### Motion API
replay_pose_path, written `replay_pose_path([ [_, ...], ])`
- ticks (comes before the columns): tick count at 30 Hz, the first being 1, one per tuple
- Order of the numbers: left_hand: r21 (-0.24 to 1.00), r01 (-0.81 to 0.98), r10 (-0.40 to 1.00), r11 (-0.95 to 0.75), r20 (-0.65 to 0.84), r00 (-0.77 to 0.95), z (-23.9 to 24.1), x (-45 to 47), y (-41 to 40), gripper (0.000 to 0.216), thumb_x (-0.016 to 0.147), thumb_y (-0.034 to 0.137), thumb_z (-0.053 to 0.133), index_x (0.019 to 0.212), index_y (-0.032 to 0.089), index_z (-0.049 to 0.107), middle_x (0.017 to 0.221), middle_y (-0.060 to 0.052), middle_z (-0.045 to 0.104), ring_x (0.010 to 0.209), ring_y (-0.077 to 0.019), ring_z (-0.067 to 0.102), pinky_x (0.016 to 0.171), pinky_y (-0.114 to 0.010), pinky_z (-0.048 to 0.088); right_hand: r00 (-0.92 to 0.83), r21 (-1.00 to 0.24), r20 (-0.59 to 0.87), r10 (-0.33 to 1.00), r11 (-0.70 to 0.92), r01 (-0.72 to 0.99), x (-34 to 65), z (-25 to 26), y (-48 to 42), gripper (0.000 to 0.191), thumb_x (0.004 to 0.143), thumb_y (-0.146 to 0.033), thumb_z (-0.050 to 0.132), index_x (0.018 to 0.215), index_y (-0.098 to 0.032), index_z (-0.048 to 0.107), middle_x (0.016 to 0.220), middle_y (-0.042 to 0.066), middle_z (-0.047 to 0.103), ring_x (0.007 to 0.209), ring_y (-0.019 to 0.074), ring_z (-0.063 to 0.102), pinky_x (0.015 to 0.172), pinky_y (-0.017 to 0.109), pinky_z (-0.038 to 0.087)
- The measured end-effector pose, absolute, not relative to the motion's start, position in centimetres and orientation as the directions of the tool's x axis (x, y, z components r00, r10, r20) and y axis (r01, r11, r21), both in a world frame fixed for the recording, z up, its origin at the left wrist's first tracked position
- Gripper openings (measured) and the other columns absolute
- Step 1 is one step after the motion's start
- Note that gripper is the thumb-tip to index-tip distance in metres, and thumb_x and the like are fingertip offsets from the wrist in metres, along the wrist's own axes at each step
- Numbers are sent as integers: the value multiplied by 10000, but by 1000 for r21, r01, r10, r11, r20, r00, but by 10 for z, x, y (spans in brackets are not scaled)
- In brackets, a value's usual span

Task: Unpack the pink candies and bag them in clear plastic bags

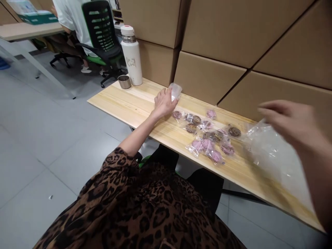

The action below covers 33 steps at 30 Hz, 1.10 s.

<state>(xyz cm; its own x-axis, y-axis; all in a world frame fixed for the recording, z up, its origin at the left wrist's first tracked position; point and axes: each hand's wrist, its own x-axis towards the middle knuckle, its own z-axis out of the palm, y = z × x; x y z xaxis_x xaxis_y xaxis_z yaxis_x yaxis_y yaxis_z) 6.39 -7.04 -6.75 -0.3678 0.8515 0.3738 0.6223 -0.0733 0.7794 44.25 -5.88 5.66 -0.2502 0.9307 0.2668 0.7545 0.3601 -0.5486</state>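
Observation:
On the wooden table, my left hand point(165, 102) is closed with a small translucent plastic container point(175, 90) between its index finger and thumb. My right hand point(290, 119), smeared by motion, hovers over a large clear plastic bag point(272, 148) at the table's right part. Whether its fingers grip the bag cannot be made out. Between the hands lie several small clear-wrapped round pieces. Some are pink point(215, 155), others dark brown and speckled point(234, 131). One reddish wrapped piece point(176, 114) lies just to the right of my left wrist.
A white bottle point(132, 62) and a small metal cup point(125, 82) stand at the table's far left end. Stacked cardboard boxes point(210, 76) form a wall along the back edge. Behind, a person in white point(75, 20) sits near a black-and-green chair point(101, 31).

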Motion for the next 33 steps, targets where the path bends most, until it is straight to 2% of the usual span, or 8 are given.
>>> replay_pose_path([
  [5, 730, 651, 871, 211, 163, -464, -66, 59, -18, 945, 652, 227, 901, 1517, 104, 542, 1512, -306, 590, 1548, -557, 412, 1279, -770, 208, -265, -813, -47, 963, 117, 570, 309, 18, -30, 131, 816, -56, 754, 756, -169, 727, 706, 21, 693, 562, 108, 559, 534, 240, 438],
  [10, 904, 427, 845, 14, 218, -489, -75, 53, -14, 938, 663, 177, 867, 1532, 135, 515, 1542, -277, 595, 1537, -488, 469, 1297, -685, 296, -249, -909, -304, 920, -201, 365, 233, -4, -16, 301, 811, -43, 817, 687, -175, 577, 564, -9, 597, 400, 69, 481, 359, 185, 229],
  [19, 895, 72, 808, -441, 430, -403, -69, 60, -38, 1076, 799, 473, 882, 1654, 198, 290, 1765, -216, 347, 1679, -373, 323, 1354, -515, 308, -339, -978, -210, 917, -193, 84, 236, 7, -29, 225, 875, -124, 773, 752, -159, 589, 700, 28, 695, 468, 49, 547, 378, 151, 328],
  [23, 858, -95, 812, -505, 435, -390, -59, 85, -59, 876, 841, 363, 777, 1587, 265, 330, 1670, -147, 485, 1613, -341, 434, 1304, -580, 386, -343, -993, -95, 935, -65, 97, 269, 12, -38, 129, 869, -166, 711, 770, -149, 631, 851, 123, 758, 569, 96, 622, 436, 183, 418],
  [25, 857, -223, 844, -465, 354, -403, -55, 99, -70, 742, 807, 240, 697, 1492, 262, 413, 1552, -121, 598, 1509, -332, 549, 1226, -588, 481, -250, -962, 30, 968, 95, 255, 289, 11, -42, 115, 867, -249, 729, 926, -163, 681, 1024, 157, 777, 745, 180, 711, 544, 254, 533],
  [27, 852, -336, 875, -401, 248, -416, -51, 114, -80, 683, 755, 152, 627, 1406, 273, 460, 1457, -86, 664, 1414, -309, 622, 1133, -552, 563, -169, -815, 286, 943, 332, 475, 307, 9, -48, 363, 861, -359, 767, 1175, -196, 690, 1285, 187, 737, 1079, 307, 733, 778, 418, 635],
  [30, 834, -450, 906, -319, 130, -402, -44, 136, -91, 651, 703, 92, 584, 1318, 283, 487, 1404, -52, 697, 1349, -274, 658, 1062, -483, 608, -322, -453, 552, 769, 600, 659, 327, 11, -57, 566, 899, -500, 748, 1388, -235, 644, 1566, 186, 597, 1479, 406, 518, 1156, 635, 477],
  [33, 804, -535, 947, -258, 102, -304, -37, 157, -96, 621, 685, 92, 588, 1271, 284, 509, 1332, -37, 720, 1294, -258, 676, 1033, -459, 613, -519, -340, 493, 698, 704, 624, 338, 17, -61, 425, 949, -533, 687, 1274, -260, 711, 1472, 140, 682, 1455, 393, 538, 1216, 616, 404],
])
